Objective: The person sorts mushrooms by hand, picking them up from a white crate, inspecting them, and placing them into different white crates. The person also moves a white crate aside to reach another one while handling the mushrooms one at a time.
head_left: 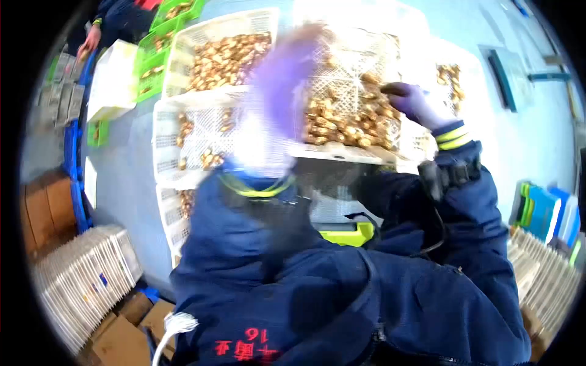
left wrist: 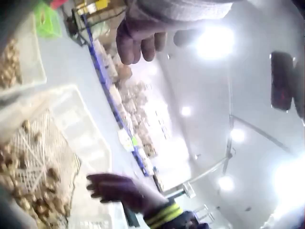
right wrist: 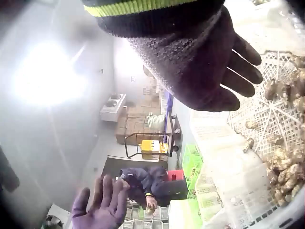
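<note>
The left hand (head_left: 282, 85), gloved in purple and blurred, is raised over the left edge of a white crate (head_left: 339, 152) holding small golden-brown pieces (head_left: 329, 125). Its fingers (right wrist: 107, 191) look spread and bare of any object in the right wrist view. Over that crate's right side is the gloved right hand (head_left: 414, 102), its fingers (left wrist: 102, 183) extended with nothing seen in them. The brown pieces (right wrist: 286, 167) lie below and beside it in the right wrist view, heaped on a white lattice bottom (right wrist: 259, 117). Contact between this hand and the pieces cannot be told.
More white crates (head_left: 160, 137) with brown pieces stand at the left, near green baskets (head_left: 146, 76) and a white box (head_left: 113, 79). Another person (right wrist: 152, 186) is at the far left. Stacked white trays (head_left: 88, 280) are at the lower left, blue and green containers (head_left: 540, 210) at the right.
</note>
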The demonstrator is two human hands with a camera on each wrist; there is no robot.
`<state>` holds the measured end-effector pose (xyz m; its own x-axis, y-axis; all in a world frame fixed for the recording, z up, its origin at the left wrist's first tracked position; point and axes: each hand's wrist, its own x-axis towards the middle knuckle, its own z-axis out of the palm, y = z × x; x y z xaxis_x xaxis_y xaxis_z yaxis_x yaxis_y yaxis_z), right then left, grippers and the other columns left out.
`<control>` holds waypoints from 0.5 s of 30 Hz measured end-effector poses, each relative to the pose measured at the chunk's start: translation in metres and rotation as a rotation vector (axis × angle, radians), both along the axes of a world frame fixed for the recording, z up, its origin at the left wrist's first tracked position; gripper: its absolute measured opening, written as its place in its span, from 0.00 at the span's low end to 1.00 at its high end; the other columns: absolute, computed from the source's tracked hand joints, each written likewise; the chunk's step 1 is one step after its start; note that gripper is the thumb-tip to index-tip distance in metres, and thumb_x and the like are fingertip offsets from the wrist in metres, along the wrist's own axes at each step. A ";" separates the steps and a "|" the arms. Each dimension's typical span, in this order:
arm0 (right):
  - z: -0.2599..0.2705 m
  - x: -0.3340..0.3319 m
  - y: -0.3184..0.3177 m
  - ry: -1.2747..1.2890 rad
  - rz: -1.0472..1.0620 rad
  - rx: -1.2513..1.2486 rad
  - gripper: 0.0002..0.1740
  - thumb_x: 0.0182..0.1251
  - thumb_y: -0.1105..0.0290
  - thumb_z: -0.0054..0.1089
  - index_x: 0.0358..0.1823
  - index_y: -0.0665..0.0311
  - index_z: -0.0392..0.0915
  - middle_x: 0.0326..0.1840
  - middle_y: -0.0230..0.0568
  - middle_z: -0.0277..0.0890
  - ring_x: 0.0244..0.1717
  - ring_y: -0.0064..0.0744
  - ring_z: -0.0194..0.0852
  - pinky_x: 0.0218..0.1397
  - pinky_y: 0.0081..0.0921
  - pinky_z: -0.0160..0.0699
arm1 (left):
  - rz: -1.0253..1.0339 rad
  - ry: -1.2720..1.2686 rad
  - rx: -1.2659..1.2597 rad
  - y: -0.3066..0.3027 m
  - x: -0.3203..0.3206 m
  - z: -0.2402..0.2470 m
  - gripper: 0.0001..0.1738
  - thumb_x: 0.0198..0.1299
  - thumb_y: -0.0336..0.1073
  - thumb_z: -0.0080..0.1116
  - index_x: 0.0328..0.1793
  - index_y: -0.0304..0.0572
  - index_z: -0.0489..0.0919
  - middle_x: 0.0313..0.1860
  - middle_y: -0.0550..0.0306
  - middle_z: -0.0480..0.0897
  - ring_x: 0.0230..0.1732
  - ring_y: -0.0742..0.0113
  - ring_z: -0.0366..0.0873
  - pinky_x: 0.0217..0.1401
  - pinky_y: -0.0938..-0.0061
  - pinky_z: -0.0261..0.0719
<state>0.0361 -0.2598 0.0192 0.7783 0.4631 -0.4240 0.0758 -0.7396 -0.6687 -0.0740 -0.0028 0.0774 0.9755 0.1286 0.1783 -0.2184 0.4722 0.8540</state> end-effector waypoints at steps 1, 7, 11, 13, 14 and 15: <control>-0.003 0.000 0.003 -0.085 0.077 -0.057 0.17 0.68 0.64 0.54 0.54 0.63 0.79 0.34 0.34 0.79 0.32 0.20 0.71 0.36 0.22 0.72 | -0.018 0.072 0.171 -0.027 0.004 -0.013 0.18 0.67 0.32 0.47 0.61 0.37 0.72 0.54 0.50 0.77 0.56 0.61 0.74 0.59 0.69 0.73; -0.051 0.002 -0.009 0.215 0.188 -0.073 0.21 0.68 0.62 0.56 0.59 0.66 0.74 0.52 0.45 0.77 0.51 0.30 0.75 0.56 0.29 0.75 | -0.229 0.488 0.041 -0.093 0.007 -0.035 0.13 0.62 0.35 0.56 0.50 0.38 0.81 0.38 0.56 0.82 0.40 0.74 0.77 0.46 0.80 0.76; -0.067 0.005 0.013 0.458 0.064 -0.213 0.23 0.68 0.61 0.57 0.60 0.65 0.71 0.54 0.45 0.76 0.51 0.33 0.75 0.55 0.31 0.77 | -0.129 0.410 0.078 -0.074 0.011 -0.033 0.15 0.62 0.38 0.55 0.48 0.34 0.80 0.33 0.52 0.82 0.34 0.71 0.79 0.40 0.77 0.77; -0.079 0.005 0.022 0.558 -0.013 -0.273 0.24 0.67 0.60 0.57 0.61 0.65 0.70 0.55 0.45 0.75 0.51 0.34 0.75 0.55 0.32 0.77 | -0.091 0.409 0.069 -0.068 0.007 -0.039 0.13 0.62 0.37 0.54 0.45 0.33 0.80 0.30 0.54 0.81 0.30 0.72 0.79 0.34 0.76 0.76; -0.085 0.006 0.029 0.599 -0.040 -0.290 0.25 0.67 0.60 0.58 0.61 0.65 0.70 0.55 0.45 0.75 0.52 0.35 0.75 0.55 0.33 0.77 | -0.142 0.490 0.021 -0.060 0.007 -0.033 0.12 0.62 0.35 0.54 0.44 0.34 0.80 0.29 0.53 0.81 0.30 0.70 0.79 0.36 0.76 0.76; -0.091 0.006 0.034 0.633 -0.067 -0.308 0.26 0.67 0.59 0.58 0.62 0.65 0.69 0.56 0.45 0.75 0.52 0.36 0.75 0.55 0.33 0.78 | -0.023 0.338 0.058 -0.077 0.010 -0.058 0.12 0.62 0.35 0.54 0.44 0.35 0.80 0.30 0.52 0.81 0.31 0.68 0.80 0.37 0.75 0.77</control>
<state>0.0420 -0.2259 -0.0718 0.3612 0.2093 -0.9087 -0.3107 -0.8918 -0.3289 -0.0635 -0.0795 0.0189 0.9831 0.1054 -0.1494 0.0918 0.4219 0.9020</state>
